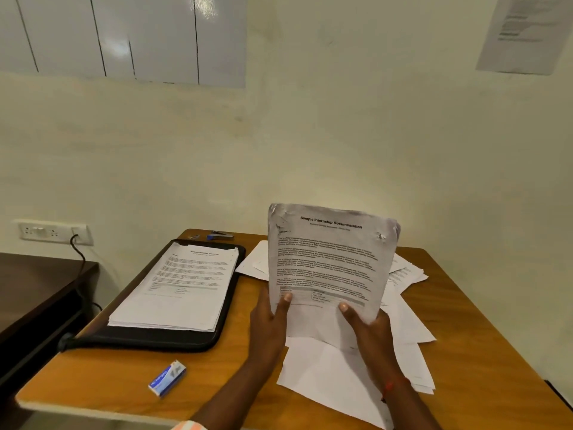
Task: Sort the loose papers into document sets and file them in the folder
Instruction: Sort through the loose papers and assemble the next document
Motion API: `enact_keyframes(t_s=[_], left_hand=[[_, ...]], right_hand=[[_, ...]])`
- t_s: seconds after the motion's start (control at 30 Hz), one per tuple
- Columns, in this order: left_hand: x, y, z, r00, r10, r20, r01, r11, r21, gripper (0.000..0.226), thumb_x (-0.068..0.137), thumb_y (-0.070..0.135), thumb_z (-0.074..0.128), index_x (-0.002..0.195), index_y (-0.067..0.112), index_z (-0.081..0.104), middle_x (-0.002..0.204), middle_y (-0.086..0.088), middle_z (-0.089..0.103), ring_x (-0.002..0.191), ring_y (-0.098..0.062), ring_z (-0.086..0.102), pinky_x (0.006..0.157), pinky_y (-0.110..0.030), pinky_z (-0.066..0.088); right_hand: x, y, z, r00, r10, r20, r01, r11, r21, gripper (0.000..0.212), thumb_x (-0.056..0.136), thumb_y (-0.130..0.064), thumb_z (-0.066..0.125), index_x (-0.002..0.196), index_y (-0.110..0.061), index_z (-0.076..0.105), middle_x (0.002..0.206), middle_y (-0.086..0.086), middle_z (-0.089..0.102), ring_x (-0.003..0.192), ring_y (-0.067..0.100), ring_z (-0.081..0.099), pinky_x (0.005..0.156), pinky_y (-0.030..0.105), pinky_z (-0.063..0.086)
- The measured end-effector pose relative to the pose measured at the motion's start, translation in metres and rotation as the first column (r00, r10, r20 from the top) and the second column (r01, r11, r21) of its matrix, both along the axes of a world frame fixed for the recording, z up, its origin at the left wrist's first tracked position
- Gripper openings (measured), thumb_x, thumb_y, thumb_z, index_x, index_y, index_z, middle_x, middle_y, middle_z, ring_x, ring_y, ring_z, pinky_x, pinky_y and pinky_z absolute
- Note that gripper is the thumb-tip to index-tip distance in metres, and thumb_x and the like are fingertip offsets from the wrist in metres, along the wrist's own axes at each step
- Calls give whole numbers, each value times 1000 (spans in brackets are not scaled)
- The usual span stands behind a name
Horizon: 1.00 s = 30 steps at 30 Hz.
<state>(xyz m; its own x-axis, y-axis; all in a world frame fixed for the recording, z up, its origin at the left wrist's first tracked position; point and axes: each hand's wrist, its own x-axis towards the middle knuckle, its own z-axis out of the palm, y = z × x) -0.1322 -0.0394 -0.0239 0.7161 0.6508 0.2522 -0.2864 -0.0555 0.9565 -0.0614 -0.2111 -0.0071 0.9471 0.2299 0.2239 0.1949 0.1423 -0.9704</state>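
— Left hand [269,318] & right hand [369,327] each pinch internship set [328,259] upright over loose papers [325,367]. Step?
— Checking/squaring it, prob. Next: lay it flat in open folder [155,341] at left, w/o fanning.

An office is being shown. On a wooden worktop [124,377] paperwork is being handled: a stack of printed sheets [183,280] is being kept on a black folder [173,340], loose papers [325,377] are being left spread beside it, and a printed set [328,259] headed "Sample Internship Documentation" is being held up. A stapler [220,234] is being kept at the far edge. A whiteboard [124,35] and a printed notice [524,32] are being displayed on the wall.
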Motion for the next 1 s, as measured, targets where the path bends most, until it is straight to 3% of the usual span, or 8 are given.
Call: enact_keyframes(t_s=[0.13,0.33,0.53,0.7,0.87,0.93,1.0], left_hand=[[1,0,-8,999,-22,-32,23,999,25,38,97,34,63,133,26,56,121,3,70,106,-14,71,80,-34,63],[5,2,-14,998,-4,-70,10,997,75,40,97,37,62,135,27,54,122,7,67,110,-17,68,86,-36,62],[7,7,-13,998,15,-68,-10,997,77,37,100,32,62,135,23,55,123,5,67,107,-15,68,82,-31,63],[5,8,-16,997,-5,-80,15,992,122,40,97,38,62,134,26,55,123,6,67,110,-17,67,85,-33,62],[11,24,30,998,-32,-49,41,979,200,26,95,46,63,118,36,58,115,9,70,100,-12,71,76,-25,62],[16,30,51,997,-70,-44,77,978,194,23,97,41,62,119,37,59,113,12,70,96,-8,72,71,-19,58],[20,30,56,994,-98,-40,104,981,163,27,99,40,61,125,34,59,115,11,71,97,-10,73,72,-21,60]], right_hand=[[1,0,-6,1000,21,-9,-21,1000,-23,30,87,-18,76,111,-27,61,110,-2,69,101,14,66,68,17,57],[2,2,-9,999,28,-16,-28,998,-49,28,88,-16,75,106,-30,59,109,-6,67,100,11,64,68,16,57],[11,2,-5,1000,-8,-1,8,997,-81,35,89,-25,75,120,-24,61,112,-4,69,101,12,66,68,18,57],[15,1,-8,1000,-9,-3,8,996,-84,30,88,-19,75,112,-29,61,110,-9,69,102,9,64,70,15,57],[15,-1,-11,1000,3,15,-2,996,-85,41,88,-18,76,124,-25,58,115,-7,68,105,8,64,77,17,58],[16,-2,-11,1000,6,22,-4,995,-100,43,87,-20,77,125,-26,58,116,-7,68,107,8,64,81,20,58],[16,-2,-10,999,11,35,-7,995,-104,38,87,-21,77,120,-30,60,116,-10,69,109,8,64,85,22,57]])
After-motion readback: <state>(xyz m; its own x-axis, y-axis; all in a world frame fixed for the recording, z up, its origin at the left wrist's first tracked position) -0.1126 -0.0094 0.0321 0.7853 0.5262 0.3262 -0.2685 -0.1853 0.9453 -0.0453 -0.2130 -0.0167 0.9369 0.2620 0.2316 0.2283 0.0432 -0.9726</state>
